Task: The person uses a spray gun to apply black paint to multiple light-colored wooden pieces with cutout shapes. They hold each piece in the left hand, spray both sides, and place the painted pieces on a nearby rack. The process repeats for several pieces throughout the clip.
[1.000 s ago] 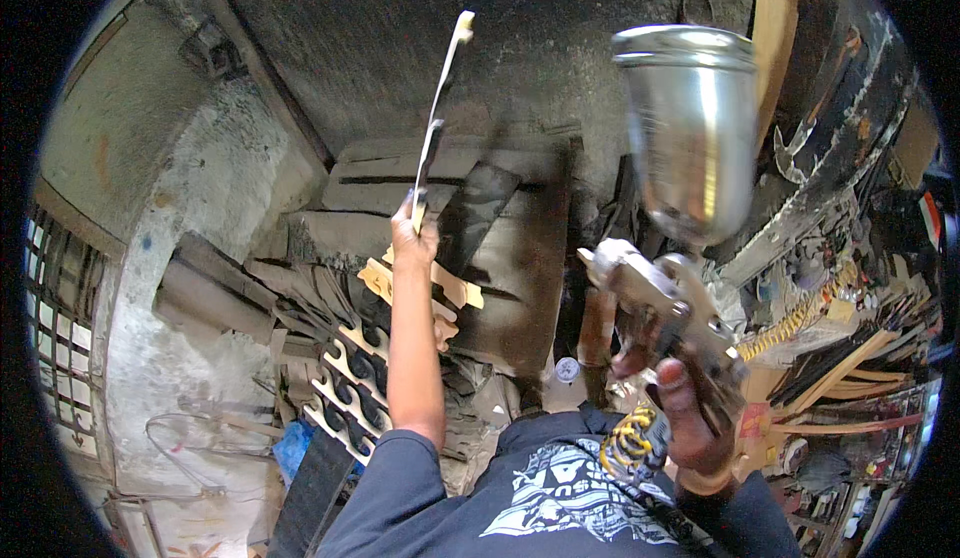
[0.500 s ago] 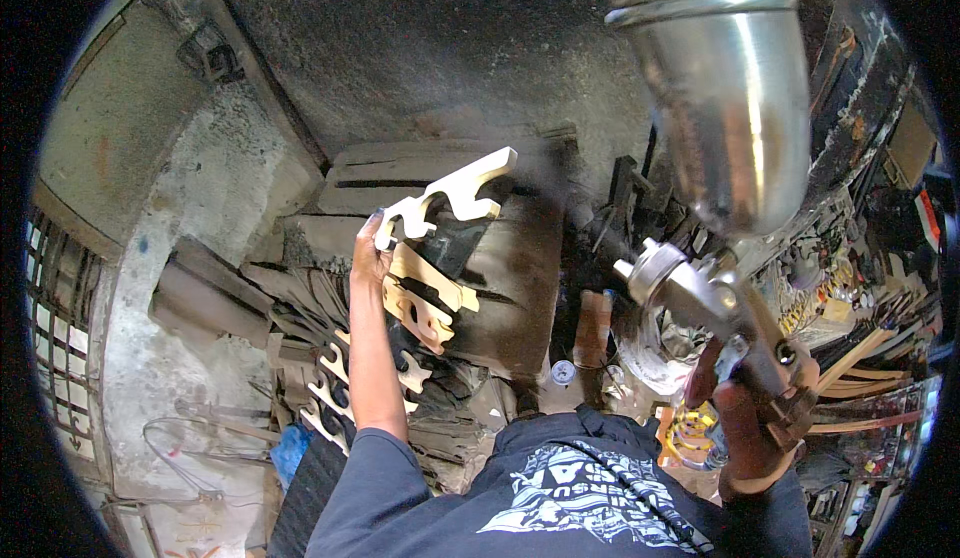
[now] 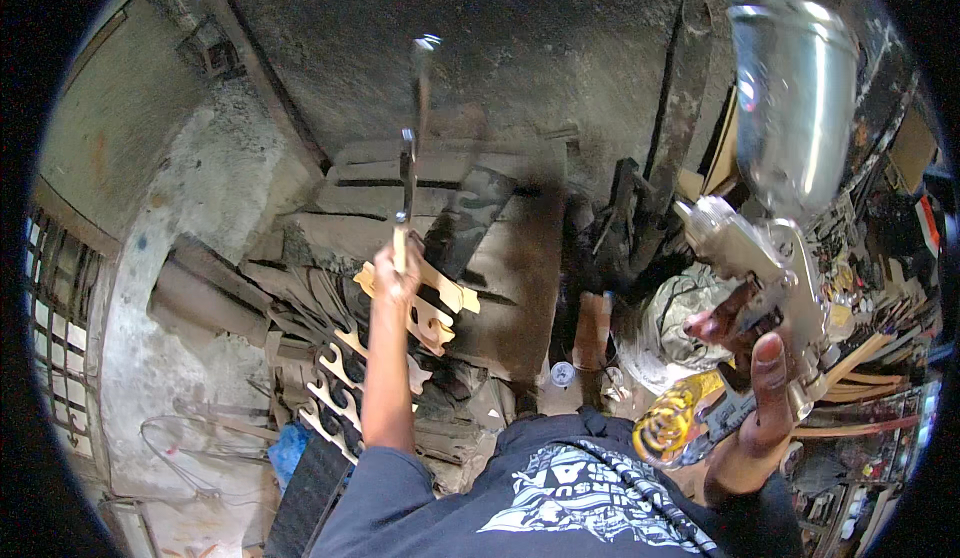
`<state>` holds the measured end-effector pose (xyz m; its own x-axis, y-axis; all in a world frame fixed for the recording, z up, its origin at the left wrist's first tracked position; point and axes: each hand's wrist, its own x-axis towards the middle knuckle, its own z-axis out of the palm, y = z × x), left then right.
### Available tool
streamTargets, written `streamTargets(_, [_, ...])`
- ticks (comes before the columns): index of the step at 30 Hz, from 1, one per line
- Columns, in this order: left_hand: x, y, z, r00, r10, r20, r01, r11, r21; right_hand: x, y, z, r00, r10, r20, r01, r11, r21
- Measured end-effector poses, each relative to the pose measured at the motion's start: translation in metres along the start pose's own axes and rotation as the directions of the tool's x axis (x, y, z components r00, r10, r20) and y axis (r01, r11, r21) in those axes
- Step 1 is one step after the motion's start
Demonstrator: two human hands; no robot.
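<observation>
Out in front of me, left of the middle, my left hand (image 3: pixel 397 276) is closed around the lower end of a notched wooden cut-out (image 3: pixel 408 183). That piece stands upright and edge-on, so it looks thin and dark with bright glints. On the right, my right hand (image 3: pixel 768 388) grips a metal spray gun (image 3: pixel 765 258) by its handle, thumb raised along the near side. A shiny cup (image 3: pixel 800 103) sits on top of the gun. Pale shaped wooden pieces (image 3: pixel 430 326) lie below my left hand, partly hidden by it.
Forked pale wooden pieces (image 3: pixel 325 403) lie left of my forearm. Dusty boards (image 3: pixel 520 288) lean beyond my hands. A yellow coiled hose (image 3: pixel 668 426) hangs near my right wrist, and a pale cloth bundle (image 3: pixel 685 313) sits behind it. Tools and wood strips (image 3: pixel 870 378) crowd the right.
My left hand has turned the cut-out from its broad, pale side to edge-on and upright. The spray gun has moved right, away from the piece, and the mist near it has thinned.
</observation>
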<state>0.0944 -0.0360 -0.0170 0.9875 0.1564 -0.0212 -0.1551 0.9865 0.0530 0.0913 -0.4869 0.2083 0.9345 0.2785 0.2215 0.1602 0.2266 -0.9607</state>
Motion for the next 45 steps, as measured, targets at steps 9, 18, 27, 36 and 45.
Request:
streamTargets(9, [0.020,-0.036,0.011,0.533,0.687,0.494,-0.093,-0.533,0.841,-0.016,0.031,-0.019,0.999,0.040,0.004,-0.040,0.999,0.008])
streamTargets(18, [0.017,0.005,0.012,0.444,0.540,0.715,0.059,-0.814,0.579,-0.013,0.001,-0.011,0.988,0.101,0.115,-0.041,0.899,-0.435])
streamTargets(27, [0.016,0.015,0.013,0.431,0.434,0.791,-0.005,-0.876,0.483,-0.003,-0.004,-0.003,0.959,0.156,0.237,-0.060,0.929,-0.366])
streamTargets(36, [-0.001,0.014,0.028,0.494,0.456,0.740,0.030,-0.860,0.510,-0.002,-0.002,-0.011,0.976,0.164,0.144,-0.144,0.980,-0.140])
streamTargets(45, [-0.037,-0.027,0.071,0.508,0.269,0.818,-0.070,-0.934,0.351,0.035,0.042,0.005,0.997,-0.055,0.062,0.062,0.991,-0.115])
